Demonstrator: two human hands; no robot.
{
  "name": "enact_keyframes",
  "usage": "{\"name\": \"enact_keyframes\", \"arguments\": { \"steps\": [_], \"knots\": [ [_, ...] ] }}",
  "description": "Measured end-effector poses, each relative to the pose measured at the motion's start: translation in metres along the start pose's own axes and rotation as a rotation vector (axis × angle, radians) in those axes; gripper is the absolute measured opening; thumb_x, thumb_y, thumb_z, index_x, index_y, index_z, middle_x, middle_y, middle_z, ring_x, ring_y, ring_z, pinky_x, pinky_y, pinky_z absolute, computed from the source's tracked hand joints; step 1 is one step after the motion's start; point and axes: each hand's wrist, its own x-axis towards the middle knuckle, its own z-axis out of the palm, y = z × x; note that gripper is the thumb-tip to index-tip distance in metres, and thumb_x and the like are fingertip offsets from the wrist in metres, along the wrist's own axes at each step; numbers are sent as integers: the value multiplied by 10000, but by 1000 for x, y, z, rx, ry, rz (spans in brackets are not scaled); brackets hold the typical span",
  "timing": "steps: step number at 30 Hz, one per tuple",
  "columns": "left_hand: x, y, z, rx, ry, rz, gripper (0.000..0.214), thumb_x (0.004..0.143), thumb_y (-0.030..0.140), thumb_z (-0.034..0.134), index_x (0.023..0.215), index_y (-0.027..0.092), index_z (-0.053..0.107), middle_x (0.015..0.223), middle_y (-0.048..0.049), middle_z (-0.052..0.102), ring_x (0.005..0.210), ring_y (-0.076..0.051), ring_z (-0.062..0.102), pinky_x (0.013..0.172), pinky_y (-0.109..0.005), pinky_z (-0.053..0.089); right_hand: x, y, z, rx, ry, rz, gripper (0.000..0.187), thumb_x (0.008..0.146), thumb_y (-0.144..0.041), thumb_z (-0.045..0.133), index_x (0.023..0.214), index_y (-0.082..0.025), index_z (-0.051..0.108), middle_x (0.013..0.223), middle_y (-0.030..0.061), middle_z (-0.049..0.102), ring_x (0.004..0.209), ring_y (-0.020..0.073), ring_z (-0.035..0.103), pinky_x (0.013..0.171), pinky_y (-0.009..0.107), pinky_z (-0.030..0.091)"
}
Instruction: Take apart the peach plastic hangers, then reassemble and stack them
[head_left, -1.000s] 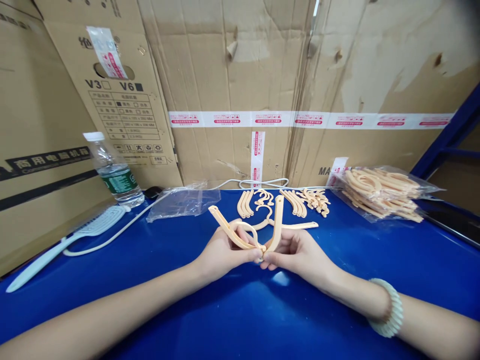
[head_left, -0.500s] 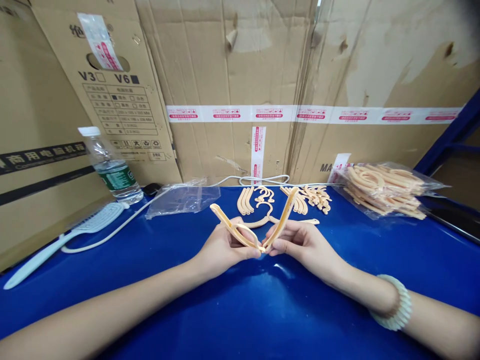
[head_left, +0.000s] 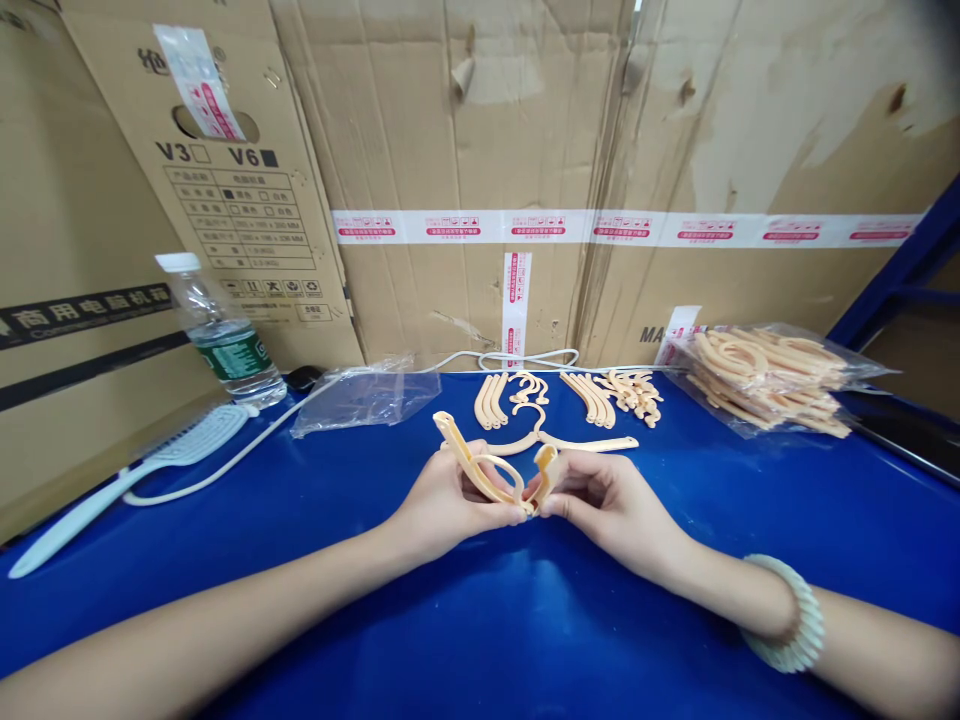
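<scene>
Above the blue table (head_left: 487,620) both hands meet on a peach plastic hanger assembly (head_left: 491,470). My left hand (head_left: 446,500) pinches one arm with its loop. The other arm, tilted towards me and looking short, is pinched by my right hand (head_left: 604,495). The two arms join near my fingertips. Just behind lies another peach hanger piece (head_left: 577,443) flat on the table. Farther back are small groups of loose peach parts (head_left: 570,395).
A clear bag of peach parts (head_left: 765,380) lies at the back right, an empty clear bag (head_left: 364,400) at the back left. A water bottle (head_left: 221,335), a pale comb (head_left: 127,480) and a white cable (head_left: 225,465) lie left. Cardboard boxes (head_left: 487,150) wall the back.
The right-hand arm of the hanger has swung down from upright towards me and now looks much shorter. Both hands stayed near the same spot, still pinching the joint.
</scene>
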Motion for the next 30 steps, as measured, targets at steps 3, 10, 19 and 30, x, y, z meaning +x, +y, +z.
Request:
{"name": "enact_keyframes", "arguments": {
  "steps": [3, 10, 19, 30],
  "knots": [
    [-1, -1, -1, 47, 5, -20, 336, 526, 196, 843, 635, 188, 525, 629, 30, 656, 625, -187, 670, 591, -263, 491, 0, 1, 2, -7, 3, 0, 127, 767, -280, 736, 778, -182, 656, 751, 33, 724, 721, 167, 685, 696, 282, 541],
    [-3, 0, 1, 73, 8, 26, 318, 536, 211, 834, 598, 178, 524, 582, 42, 605, 534, -131, 585, 517, -223, 429, -2, 0, 7, -43, 56, 12, 213, 754, -341, 757, 731, -186, 612, 731, 46, 718, 681, 182, 679, 672, 305, 538],
    [3, -1, -1, 8, -33, 95, 284, 581, 148, 827, 584, 179, 545, 739, -13, 723, 623, -185, 698, 598, -265, 518, 4, -1, 6, -104, 102, -25, 241, 795, -402, 706, 750, -191, 600, 739, 32, 689, 678, 149, 644, 635, 267, 512],
    [7, 1, -8, -160, -11, -43, 368, 621, 219, 858, 703, 169, 503, 627, 3, 706, 614, -173, 713, 606, -252, 545, 18, -8, -27, -5, 80, 21, 293, 662, -363, 817, 767, -173, 621, 711, -14, 605, 593, 110, 586, 585, 252, 518]
  ]
}}
